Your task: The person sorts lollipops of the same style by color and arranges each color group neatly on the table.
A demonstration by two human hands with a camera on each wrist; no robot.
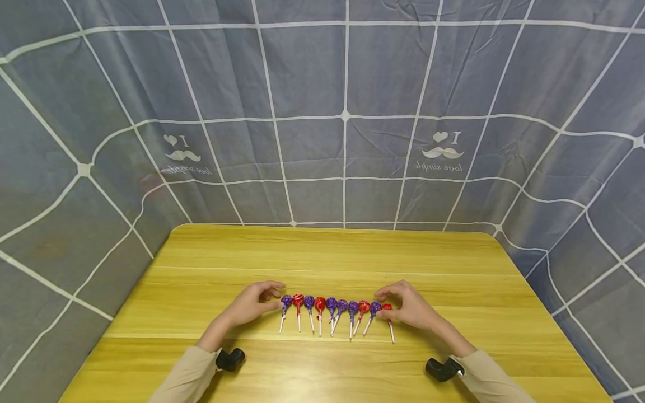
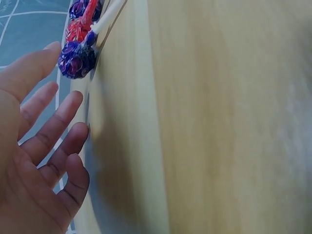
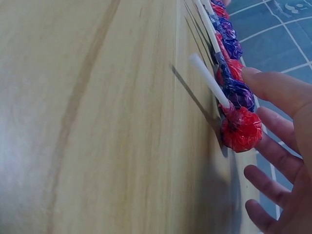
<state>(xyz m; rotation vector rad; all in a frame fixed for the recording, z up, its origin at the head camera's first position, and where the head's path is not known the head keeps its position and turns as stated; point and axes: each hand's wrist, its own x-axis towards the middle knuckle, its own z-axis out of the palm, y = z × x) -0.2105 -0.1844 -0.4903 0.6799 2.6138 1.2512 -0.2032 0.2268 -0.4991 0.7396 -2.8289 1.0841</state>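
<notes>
A row of wrapped lollipops, some purple and some red, lies on the wooden table with white sticks pointing toward the person. At the left end is a purple lollipop (image 1: 286, 301), and my left hand (image 1: 249, 302) is beside it, thumb tip close to its wrapper and the other fingers loosely bent. My right hand (image 1: 415, 309) reaches over the right end, around a red lollipop (image 3: 242, 130). Its thumb tip lies close by the neighbouring purple lollipop (image 3: 239, 94), with the remaining fingers spread behind the row. Neither hand grips a lollipop.
The wooden table (image 1: 322, 252) has a rounded back edge, beyond which a grey curtain (image 1: 312, 145) with white grid lines hangs on three sides. Black wrist devices sit on the left wrist (image 1: 230, 360) and the right wrist (image 1: 443, 369).
</notes>
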